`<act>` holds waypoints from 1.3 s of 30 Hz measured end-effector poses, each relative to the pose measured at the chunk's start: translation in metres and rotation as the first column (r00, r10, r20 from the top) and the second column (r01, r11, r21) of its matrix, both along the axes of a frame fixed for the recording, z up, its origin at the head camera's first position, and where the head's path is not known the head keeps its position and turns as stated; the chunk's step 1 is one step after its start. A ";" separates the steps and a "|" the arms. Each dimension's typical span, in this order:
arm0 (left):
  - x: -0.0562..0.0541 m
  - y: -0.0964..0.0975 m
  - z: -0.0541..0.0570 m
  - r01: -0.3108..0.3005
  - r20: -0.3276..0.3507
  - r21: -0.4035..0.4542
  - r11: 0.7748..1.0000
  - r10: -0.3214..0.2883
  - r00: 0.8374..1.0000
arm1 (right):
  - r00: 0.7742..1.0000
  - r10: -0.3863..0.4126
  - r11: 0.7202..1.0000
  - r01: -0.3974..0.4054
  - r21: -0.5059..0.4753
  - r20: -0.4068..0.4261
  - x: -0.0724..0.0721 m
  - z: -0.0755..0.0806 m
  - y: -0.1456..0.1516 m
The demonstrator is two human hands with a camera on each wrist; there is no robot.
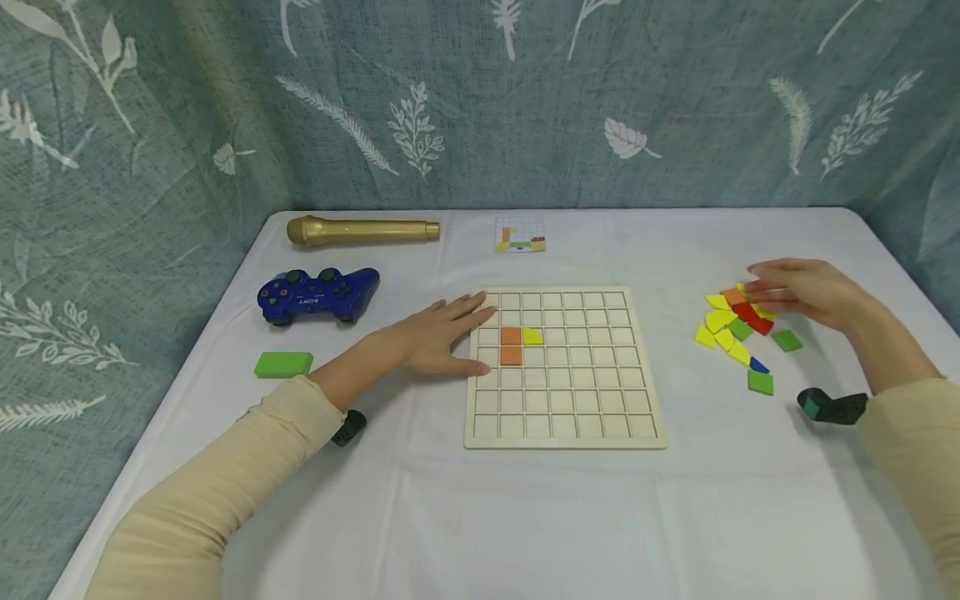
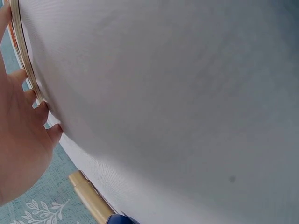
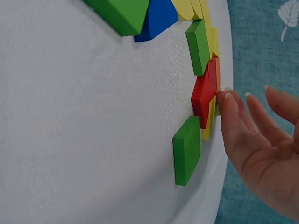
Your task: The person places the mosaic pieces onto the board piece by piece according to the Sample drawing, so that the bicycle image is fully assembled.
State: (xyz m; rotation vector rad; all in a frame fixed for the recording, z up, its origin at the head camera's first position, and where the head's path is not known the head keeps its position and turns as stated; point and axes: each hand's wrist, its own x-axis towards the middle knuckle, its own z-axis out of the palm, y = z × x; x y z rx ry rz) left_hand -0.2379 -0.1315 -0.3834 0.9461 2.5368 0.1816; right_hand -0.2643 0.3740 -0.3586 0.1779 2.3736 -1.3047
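Observation:
A pale square board (image 1: pixel 562 402) with grooved grid cells lies mid-table. Two orange square tiles (image 1: pixel 511 336) and a yellow rounded tile (image 1: pixel 532 336) occupy cells in its upper left. My left hand (image 1: pixel 442 337) rests its spread, straight fingers on the board's left edge. Over at the right, my right hand (image 1: pixel 813 292) reaches over the far side of a loose group of tiles with fingers loosely bent. Its fingertips are right by the red tiles (image 3: pixel 202 98) and a yellow one. A green tile (image 3: pixel 187 151) lies nearer the wrist camera. Blue and more yellow tiles are in the group.
Behind the board lies a small pattern card (image 1: pixel 520 235). Along the left are a gold microphone (image 1: pixel 367 232), a blue game controller (image 1: pixel 318 297) and a green block (image 1: pixel 283 365). Dark wrist cameras (image 1: pixel 831 407) show by both sleeves. A leaf-patterned curtain (image 1: pixel 480 125) hangs behind the table.

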 end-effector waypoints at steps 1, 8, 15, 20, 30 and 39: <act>0.000 0.000 0.000 -0.003 0.001 0.001 1.000 0.003 1.000 | 1.000 0.006 1.000 -0.006 0.005 0.002 0.000 0.000 -0.001; 0.002 0.000 0.001 -0.012 -0.008 -0.006 1.000 0.012 1.000 | 1.000 -0.001 1.000 0.001 0.025 0.015 -0.003 0.002 -0.012; 0.002 0.000 0.000 -0.017 -0.004 -0.007 1.000 0.017 1.000 | 1.000 0.022 0.993 -0.023 0.117 0.007 -0.008 -0.003 -0.025; 0.002 0.000 0.000 -0.017 -0.012 -0.012 1.000 0.017 1.000 | 1.000 0.026 0.992 -0.027 0.121 0.009 -0.010 -0.002 -0.034; 0.002 0.001 0.002 -0.014 -0.008 -0.010 1.000 0.014 1.000 | 1.000 0.012 0.996 -0.014 0.093 0.015 -0.014 0.001 -0.046; 0.002 0.002 0.003 -0.012 -0.011 -0.014 1.000 0.012 1.000 | 0.998 0.066 0.990 -0.064 0.126 -0.005 -0.015 0.002 -0.063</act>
